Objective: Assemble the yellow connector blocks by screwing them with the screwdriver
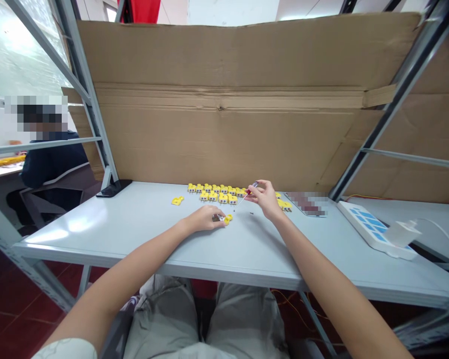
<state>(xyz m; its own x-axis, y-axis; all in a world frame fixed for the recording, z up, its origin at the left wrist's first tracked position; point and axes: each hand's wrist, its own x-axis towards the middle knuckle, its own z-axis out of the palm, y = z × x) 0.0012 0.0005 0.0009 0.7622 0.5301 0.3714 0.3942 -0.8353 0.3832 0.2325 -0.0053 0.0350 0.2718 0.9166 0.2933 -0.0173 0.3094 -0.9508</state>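
Observation:
My left hand (205,218) rests low on the table, its fingers closed on a small yellow plastic part (228,219) with a dark and silvery piece against it. In my right hand (264,198) is a screwdriver (242,200), gripped by its handle, with the thin shaft slanting down to the left. Its tip is near a tiny dark screw (234,211) on the table. Another tiny dark piece (251,213) lies below my right hand. Behind both hands stand rows of yellow plug-like parts (223,198), some hidden by my right hand. A loose yellow piece (177,201) lies to the left.
The white table (134,229) backs onto a cardboard panel (224,144) between metal posts. A black phone (114,188) lies at the left edge. On the right are a blurred flat object (307,203) and a power strip (374,227) with a charger. A person (56,159) sits beyond the left post.

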